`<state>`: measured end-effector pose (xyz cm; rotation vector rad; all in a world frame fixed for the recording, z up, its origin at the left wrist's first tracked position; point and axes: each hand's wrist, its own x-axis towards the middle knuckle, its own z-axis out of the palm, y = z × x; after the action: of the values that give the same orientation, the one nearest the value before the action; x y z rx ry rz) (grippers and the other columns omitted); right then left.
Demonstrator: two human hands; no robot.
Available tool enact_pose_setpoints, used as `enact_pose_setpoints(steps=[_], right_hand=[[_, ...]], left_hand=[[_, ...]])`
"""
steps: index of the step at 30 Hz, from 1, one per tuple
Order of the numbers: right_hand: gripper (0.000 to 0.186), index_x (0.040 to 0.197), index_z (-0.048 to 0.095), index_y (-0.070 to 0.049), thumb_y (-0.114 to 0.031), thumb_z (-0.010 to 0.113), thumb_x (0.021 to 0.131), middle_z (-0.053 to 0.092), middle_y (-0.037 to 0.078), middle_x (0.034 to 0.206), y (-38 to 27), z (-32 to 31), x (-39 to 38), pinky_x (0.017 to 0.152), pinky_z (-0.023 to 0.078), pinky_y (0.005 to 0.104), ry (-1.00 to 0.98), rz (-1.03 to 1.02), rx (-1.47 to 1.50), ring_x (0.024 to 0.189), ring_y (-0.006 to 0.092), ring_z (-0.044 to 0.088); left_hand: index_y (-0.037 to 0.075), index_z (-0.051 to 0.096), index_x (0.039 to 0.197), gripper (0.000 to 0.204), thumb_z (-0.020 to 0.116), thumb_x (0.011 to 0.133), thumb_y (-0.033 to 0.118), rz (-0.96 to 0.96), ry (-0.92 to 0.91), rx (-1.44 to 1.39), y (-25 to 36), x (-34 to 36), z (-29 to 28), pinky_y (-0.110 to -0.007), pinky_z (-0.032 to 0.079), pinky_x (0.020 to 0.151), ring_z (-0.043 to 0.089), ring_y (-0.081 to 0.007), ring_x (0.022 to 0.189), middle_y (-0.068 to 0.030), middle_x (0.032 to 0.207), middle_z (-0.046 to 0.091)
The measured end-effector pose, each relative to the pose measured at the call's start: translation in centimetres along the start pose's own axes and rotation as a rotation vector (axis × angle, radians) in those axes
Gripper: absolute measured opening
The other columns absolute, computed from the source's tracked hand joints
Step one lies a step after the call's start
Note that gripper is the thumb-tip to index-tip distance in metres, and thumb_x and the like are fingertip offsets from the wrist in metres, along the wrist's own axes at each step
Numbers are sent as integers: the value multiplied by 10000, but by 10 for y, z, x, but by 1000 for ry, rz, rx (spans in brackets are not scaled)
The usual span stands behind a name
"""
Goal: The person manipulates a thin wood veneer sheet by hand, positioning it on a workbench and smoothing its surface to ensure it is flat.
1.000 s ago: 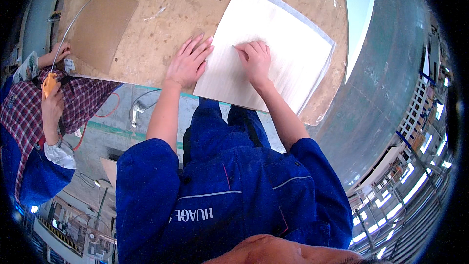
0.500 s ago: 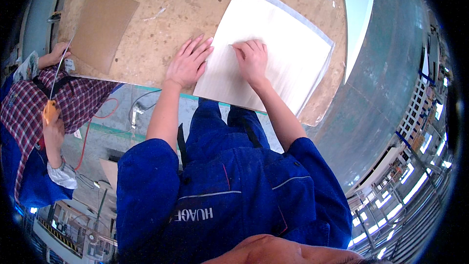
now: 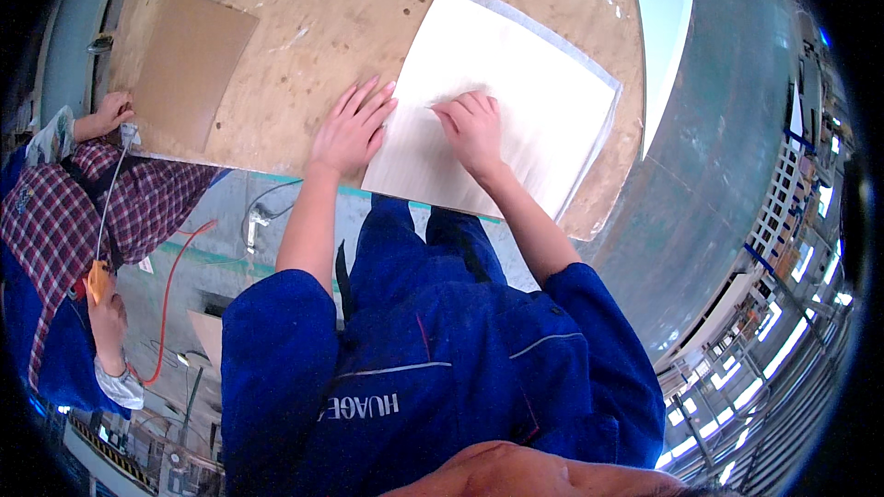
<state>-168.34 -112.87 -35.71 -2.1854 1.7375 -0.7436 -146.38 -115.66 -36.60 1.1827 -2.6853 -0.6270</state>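
Left hand: flat, fingers spread, resting on the wooden table with fingertips touching the left edge of the white sheet. Right hand: fingers bent, pressing down on the sheet's middle, gripping nothing. Left of both hands: brown cardboard piece. Further left: co-worker's hand at the table edge.
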Motion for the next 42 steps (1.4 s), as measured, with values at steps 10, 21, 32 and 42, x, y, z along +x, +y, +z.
enact_pose_setpoints(steps=[10,21,32,42], right_hand=[[38,748,634,-76,-64,639,712,575,45,734,62,-16,45,670,433,326,117,139,-29,748,229,525],[69,757,644,-82,-56,641,693,570,36,719,65,-12,42,682,430,320,50,54,-59,750,209,528],[54,758,646,-99,-82,635,709,576,24,730,64,-15,42,692,406,318,55,66,-88,766,199,531],[39,759,645,-96,-92,638,721,583,24,724,65,-14,43,682,405,316,56,73,-102,747,204,533]], left_hand=[[136,444,1247,489,517,765,178,0,-9,17,1,-1,1,-397,214,1070,258,-220,1289,9,1393,310],[139,445,1246,485,520,768,165,-11,0,-5,1,-2,2,-397,213,1069,265,-224,1285,9,1392,314],[144,447,1247,474,508,778,176,-21,-20,28,2,-1,-1,-387,212,1071,266,-212,1286,12,1391,314],[138,445,1248,482,503,771,162,-5,1,6,1,-2,0,-398,214,1068,262,-223,1288,7,1394,312]])
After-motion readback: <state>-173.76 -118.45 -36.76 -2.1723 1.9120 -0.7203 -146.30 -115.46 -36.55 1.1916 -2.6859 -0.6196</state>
